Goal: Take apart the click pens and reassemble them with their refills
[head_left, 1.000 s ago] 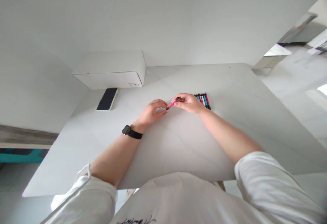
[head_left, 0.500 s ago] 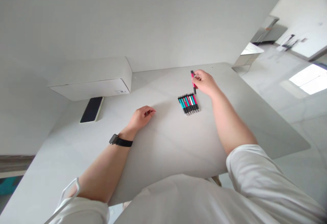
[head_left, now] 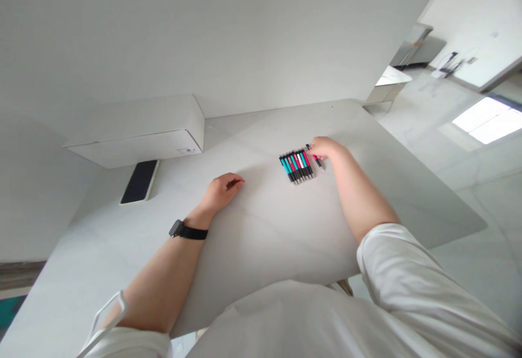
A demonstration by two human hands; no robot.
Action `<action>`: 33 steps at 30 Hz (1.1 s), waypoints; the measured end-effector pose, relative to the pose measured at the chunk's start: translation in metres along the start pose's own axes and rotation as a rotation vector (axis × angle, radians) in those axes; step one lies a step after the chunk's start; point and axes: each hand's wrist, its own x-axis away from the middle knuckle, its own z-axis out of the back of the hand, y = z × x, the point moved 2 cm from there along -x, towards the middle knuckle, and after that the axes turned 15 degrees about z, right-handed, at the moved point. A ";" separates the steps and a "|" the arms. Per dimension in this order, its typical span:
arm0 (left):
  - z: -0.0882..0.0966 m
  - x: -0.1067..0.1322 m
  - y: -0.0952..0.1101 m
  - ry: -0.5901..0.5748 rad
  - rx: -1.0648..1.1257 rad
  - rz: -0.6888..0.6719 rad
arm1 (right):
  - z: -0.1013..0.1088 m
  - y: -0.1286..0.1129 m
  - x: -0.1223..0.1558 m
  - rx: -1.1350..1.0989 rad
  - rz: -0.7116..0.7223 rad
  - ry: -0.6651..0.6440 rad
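In the head view, a row of pens (head_left: 297,167) lies on the white table (head_left: 261,249), with teal, pink and white ones side by side and their silver tips toward the person. Just to the right of the row is one more pen, the pink pen (head_left: 317,160). The right hand (head_left: 326,147) has its fingers pinched on it, near its far end. I cannot tell if the pink pen is flat on the table or a tiny bit above it. It is long the same way as the row, but it leans over more: its black far end is close to the row, and its tip points out to the right, so the gap gets wider toward the tip. The right hand is the near one, just at the right side of the row. The left hand (head_left: 220,191) is well apart on the left of the row, with nothing to see in it. Its fingers curl in, but I cannot tell if the tips touch. Farther left of the row are a dark phone (head_left: 140,181) and a big white box (head_left: 141,147).
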 end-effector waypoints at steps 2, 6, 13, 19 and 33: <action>0.000 0.000 0.000 0.003 0.004 0.002 | -0.001 0.003 -0.002 -0.082 0.004 -0.017; -0.001 0.000 -0.001 -0.002 0.005 0.000 | -0.003 0.005 -0.003 -0.132 -0.001 -0.030; -0.001 -0.002 -0.002 -0.007 0.012 -0.003 | -0.006 0.000 -0.001 -0.318 -0.035 -0.105; 0.000 -0.001 0.000 -0.004 0.010 0.003 | -0.007 -0.002 -0.001 -0.369 -0.045 -0.104; 0.000 -0.001 0.003 -0.003 0.063 0.033 | 0.008 -0.070 0.026 0.013 0.430 0.400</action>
